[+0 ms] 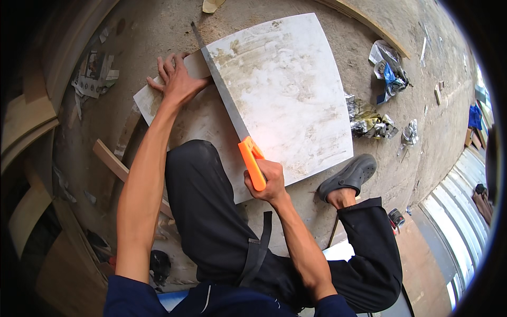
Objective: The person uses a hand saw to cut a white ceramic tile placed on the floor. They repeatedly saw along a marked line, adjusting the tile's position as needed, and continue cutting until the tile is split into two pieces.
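Observation:
A hand saw with an orange handle (252,164) lies across a dirty white board (285,90), its long grey blade (224,90) pointing away toward the far left. My right hand (268,182) is wrapped round that handle near the board's front edge. Left of the blade, my left hand (179,82) rests on the board's far left part with its fingers spread. My left knee (193,164) is over the board's near left portion and hides some of it. Whether the blade has cut into the board cannot be made out.
Wooden strips lie left (113,158) and far right (369,26) of the board. Crumpled wrappers (388,71) and torn paper (95,74) litter the concrete floor. Curved wooden pieces (26,124) stand at the left. Corrugated metal sheeting (457,195) is at the right. My grey clog (348,177) touches down beside the board.

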A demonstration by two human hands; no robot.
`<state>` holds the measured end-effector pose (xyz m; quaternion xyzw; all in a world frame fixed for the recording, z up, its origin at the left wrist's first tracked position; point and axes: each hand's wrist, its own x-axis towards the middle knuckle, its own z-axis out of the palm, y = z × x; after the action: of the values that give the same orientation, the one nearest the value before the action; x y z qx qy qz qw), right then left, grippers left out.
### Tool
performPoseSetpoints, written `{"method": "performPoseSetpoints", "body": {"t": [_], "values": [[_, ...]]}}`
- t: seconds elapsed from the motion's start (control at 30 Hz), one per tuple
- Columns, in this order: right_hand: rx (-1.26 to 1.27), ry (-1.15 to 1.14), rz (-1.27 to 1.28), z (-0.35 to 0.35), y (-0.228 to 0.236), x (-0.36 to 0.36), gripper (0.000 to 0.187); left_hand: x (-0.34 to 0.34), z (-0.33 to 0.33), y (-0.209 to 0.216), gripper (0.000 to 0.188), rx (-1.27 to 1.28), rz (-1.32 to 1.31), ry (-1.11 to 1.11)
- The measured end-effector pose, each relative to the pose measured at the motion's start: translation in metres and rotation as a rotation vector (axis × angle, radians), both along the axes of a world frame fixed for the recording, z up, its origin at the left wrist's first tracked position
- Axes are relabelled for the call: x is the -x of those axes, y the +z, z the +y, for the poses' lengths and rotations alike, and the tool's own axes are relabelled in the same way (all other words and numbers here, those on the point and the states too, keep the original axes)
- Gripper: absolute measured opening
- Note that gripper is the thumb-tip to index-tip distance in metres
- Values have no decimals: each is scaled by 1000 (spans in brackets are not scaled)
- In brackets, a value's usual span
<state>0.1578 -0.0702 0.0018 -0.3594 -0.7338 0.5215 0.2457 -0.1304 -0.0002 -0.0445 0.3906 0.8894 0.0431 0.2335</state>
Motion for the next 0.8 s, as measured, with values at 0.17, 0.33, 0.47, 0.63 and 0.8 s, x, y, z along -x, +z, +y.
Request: {"method": "performPoseSetpoints", "body": {"t": [0.17,0.33,0.47,0.63,0.8], "values": [[68,34,8,7,4,-4,10,2,0,0,102,4,-6,8],[63,5,48,9,5,-5,6,0,2,2,104,30,-9,11],[49,28,27,7,0,-8,6,4,1,-3,105,37,2,8],[79,36,4,11,1,-10,7,2,1,1,104,15,-7,-5],[95,29,20,11,6,-7,9,6,0,-2,106,30,-9,-7]]}}
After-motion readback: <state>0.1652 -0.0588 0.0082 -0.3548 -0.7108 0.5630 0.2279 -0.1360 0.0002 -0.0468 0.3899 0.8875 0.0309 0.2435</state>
